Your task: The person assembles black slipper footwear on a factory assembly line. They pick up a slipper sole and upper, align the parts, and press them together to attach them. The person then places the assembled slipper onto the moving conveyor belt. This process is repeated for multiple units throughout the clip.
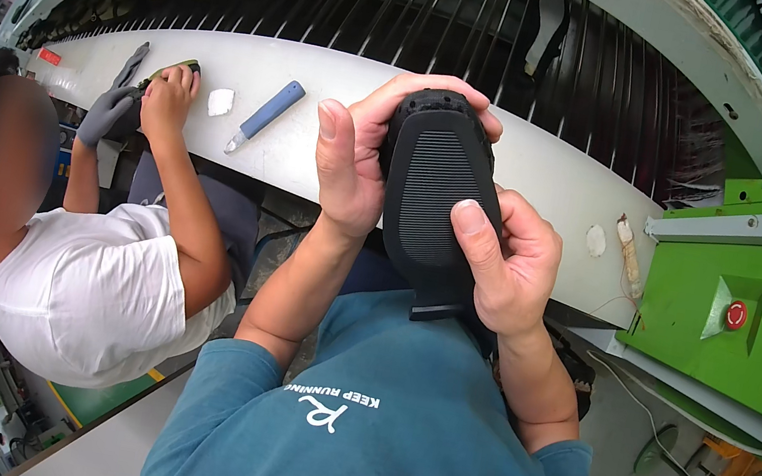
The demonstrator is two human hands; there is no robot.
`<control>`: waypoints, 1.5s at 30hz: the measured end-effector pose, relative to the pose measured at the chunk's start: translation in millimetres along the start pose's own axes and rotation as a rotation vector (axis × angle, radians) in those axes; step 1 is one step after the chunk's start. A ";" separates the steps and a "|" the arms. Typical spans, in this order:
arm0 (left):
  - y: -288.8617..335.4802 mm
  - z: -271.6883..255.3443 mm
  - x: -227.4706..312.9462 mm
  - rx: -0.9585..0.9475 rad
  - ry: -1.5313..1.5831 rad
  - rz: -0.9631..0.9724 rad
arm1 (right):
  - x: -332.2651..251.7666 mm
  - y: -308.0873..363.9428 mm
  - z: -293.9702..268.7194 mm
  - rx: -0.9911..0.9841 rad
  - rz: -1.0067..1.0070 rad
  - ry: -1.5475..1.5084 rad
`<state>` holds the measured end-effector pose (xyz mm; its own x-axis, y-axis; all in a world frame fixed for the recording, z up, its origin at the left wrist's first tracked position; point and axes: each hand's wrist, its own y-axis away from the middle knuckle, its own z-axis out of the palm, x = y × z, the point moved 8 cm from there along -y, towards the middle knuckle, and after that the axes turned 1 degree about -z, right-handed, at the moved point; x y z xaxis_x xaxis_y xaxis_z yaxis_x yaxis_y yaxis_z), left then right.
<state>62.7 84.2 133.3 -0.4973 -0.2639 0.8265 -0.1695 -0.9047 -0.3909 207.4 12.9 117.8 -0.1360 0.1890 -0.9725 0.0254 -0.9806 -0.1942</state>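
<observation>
A black shoe (435,187) is held up in front of me, its ribbed sole facing me, its rounded end pointing away and its heel block near my shirt. My left hand (364,160) supports the shoe's left side and far end, fingers wrapped behind it and thumb sticking out free. On the other side my right hand (521,277) grips the shoe, thumb pressed on the sole and fingers curled round the edge. The shoe's upper is mostly hidden behind the sole.
A blue-handled tool (267,116) and a white pad (220,102) lie on the white bench (298,162). At left a co-worker (106,283) handles a dark shoe. Behind the bench run metal rollers (409,11). A green machine panel (683,359) with a red button stands right.
</observation>
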 end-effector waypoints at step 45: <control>15.0 11.3 29.8 -0.064 -0.166 -0.052 | -5.1 10.7 1.2 -0.038 -0.026 -0.033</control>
<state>55.0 59.0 156.6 -0.3402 -0.2735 0.8997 -0.2475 -0.8970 -0.3663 207.3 1.4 120.8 -0.1692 0.2116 -0.9626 0.0593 -0.9727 -0.2243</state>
